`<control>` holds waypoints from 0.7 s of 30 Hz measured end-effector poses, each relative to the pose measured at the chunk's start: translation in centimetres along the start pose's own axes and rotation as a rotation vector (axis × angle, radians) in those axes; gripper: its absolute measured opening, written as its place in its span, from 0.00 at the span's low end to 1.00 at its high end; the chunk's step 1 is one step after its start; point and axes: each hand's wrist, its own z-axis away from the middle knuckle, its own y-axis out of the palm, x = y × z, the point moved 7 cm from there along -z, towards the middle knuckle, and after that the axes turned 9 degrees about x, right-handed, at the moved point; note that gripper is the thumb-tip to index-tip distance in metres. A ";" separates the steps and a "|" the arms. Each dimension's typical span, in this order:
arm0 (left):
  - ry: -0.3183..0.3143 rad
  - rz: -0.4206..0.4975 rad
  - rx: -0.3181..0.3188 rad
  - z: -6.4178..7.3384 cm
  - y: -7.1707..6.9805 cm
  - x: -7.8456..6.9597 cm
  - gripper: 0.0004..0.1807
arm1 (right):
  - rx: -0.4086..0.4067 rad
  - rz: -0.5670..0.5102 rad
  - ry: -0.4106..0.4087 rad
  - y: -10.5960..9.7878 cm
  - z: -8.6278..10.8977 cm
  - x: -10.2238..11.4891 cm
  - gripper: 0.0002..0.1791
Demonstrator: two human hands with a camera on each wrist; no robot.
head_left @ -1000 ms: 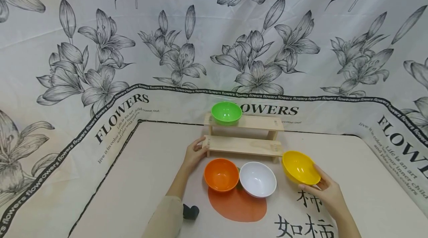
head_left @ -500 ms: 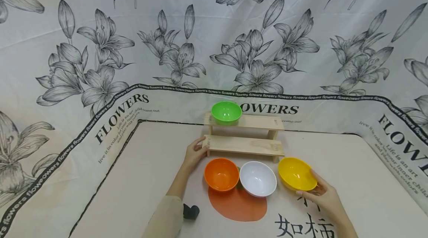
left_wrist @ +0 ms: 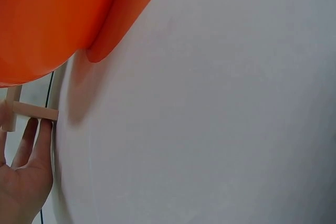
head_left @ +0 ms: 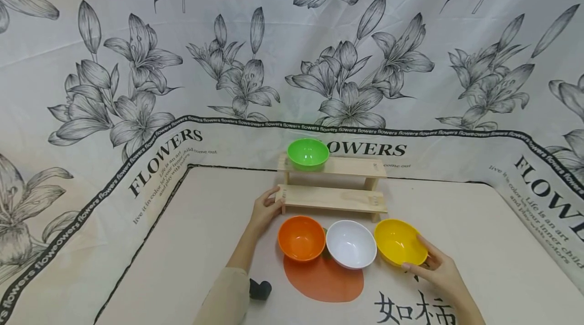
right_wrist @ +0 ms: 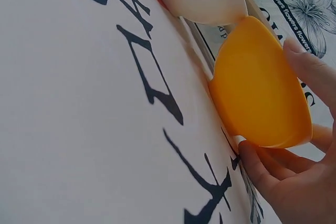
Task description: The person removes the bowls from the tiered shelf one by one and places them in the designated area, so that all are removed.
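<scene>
My right hand (head_left: 435, 266) holds a yellow bowl (head_left: 400, 242) by its right side. In the right wrist view the thumb lies at the rim of the bowl (right_wrist: 260, 87) and the other fingers are under and behind it. The bowl's left rim meets a white bowl (head_left: 351, 245), which stands beside an orange bowl (head_left: 301, 239). My left hand (head_left: 266, 209) grips the left end of the lower board of a two-step wooden stand (head_left: 333, 198). A green bowl (head_left: 308, 154) sits on the stand's upper step, at the left.
A small black object (head_left: 260, 289) lies near the left sleeve (head_left: 226, 292). The pale table cloth (head_left: 191, 244) carries an orange print and black characters. Behind the stand hangs a flower-printed curtain (head_left: 255, 36).
The right hand has brought the yellow bowl left and toward the person, levelling it beside the white bowl. The left hand and the stand stay in place.
</scene>
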 end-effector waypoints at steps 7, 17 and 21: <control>0.008 -0.011 0.002 0.1 0.0 -0.1 0.28 | -0.022 0.003 -0.013 -0.1 0.1 0.2 0.48; 0.002 -0.003 0.003 0.0 0.0 0.0 0.28 | -0.299 0.029 -0.121 -2.3 -0.4 0.6 0.36; -0.002 0.011 0.006 -0.2 -0.1 0.3 0.28 | -0.381 0.025 -0.213 -3.0 -1.9 -0.8 0.34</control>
